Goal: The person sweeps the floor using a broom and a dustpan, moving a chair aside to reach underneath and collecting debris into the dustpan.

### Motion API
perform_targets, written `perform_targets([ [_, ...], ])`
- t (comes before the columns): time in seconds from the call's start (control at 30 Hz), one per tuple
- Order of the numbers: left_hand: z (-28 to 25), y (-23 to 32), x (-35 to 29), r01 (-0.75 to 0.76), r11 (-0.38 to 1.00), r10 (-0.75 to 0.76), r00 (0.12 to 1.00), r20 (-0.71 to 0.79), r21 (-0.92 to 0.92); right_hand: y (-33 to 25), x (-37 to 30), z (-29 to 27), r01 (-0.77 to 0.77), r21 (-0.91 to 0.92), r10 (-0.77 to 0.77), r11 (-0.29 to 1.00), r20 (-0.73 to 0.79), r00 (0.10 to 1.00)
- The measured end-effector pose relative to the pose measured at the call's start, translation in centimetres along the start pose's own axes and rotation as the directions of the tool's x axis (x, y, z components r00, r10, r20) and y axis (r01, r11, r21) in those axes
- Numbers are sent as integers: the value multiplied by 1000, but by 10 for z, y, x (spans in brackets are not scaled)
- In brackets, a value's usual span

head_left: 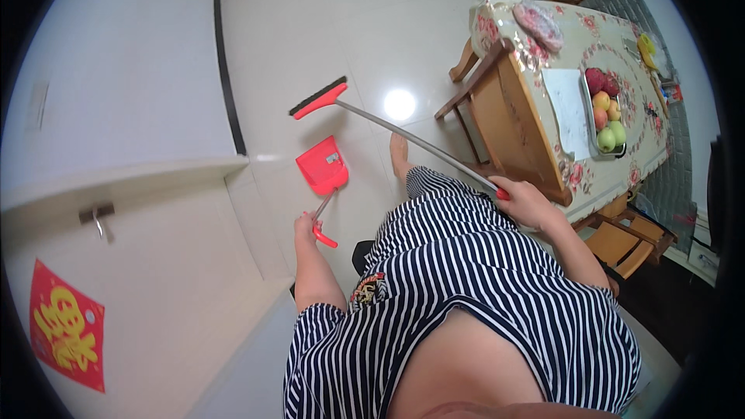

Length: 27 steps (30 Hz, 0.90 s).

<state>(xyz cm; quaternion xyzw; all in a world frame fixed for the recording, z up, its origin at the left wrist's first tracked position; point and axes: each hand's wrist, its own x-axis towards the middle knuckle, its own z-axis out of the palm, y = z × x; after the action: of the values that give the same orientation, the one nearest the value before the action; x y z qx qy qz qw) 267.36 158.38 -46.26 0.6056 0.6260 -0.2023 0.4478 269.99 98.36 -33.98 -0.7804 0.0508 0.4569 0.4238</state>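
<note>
My left hand (306, 226) is closed round the grey handle of a red dustpan (320, 164), near its curved red end. The pan is low at the floor, in front of my left side. In my right hand (524, 203) is the red-tipped end of a broom (419, 142), its long grey stick slanting forward and left. The broom's red head (320, 101) with dark bristles lies beyond the dustpan, bristles facing away from me. Whether the bristles touch the floor I cannot tell. Both hands have their fingers wrapped round the handles.
A dining table (570, 19) with a flowered cloth stands at the right, bearing a tray of fruit (608, 112). A wooden chair (512, 120) is tucked against it, near the broom stick. A white door (140, 264) with a metal handle is at my left. Shiny pale tiles cover the floor (303, 23).
</note>
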Motion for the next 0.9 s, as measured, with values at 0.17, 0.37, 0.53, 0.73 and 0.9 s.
perform_targets([
  [0.17,4,9,10,1,994,10,994,-105,105,-46,39,-33,47,-66,-46,997,18,999],
  [0.37,26,71,1,-126,628,253,966,-48,768,-87,57,-66,144,-147,-152,979,-46,987],
  [0.53,171,189,-77,32,836,193,918,347,-548,-113,71,-97,299,-193,-307,934,-9,952],
  [0.73,230,267,-78,295,496,304,822,481,-817,-124,97,-133,388,-618,-545,684,-79,835],
  [0.9,276,282,-92,365,367,93,901,424,-856,-92,130,-183,236,-807,-594,542,-169,786],
])
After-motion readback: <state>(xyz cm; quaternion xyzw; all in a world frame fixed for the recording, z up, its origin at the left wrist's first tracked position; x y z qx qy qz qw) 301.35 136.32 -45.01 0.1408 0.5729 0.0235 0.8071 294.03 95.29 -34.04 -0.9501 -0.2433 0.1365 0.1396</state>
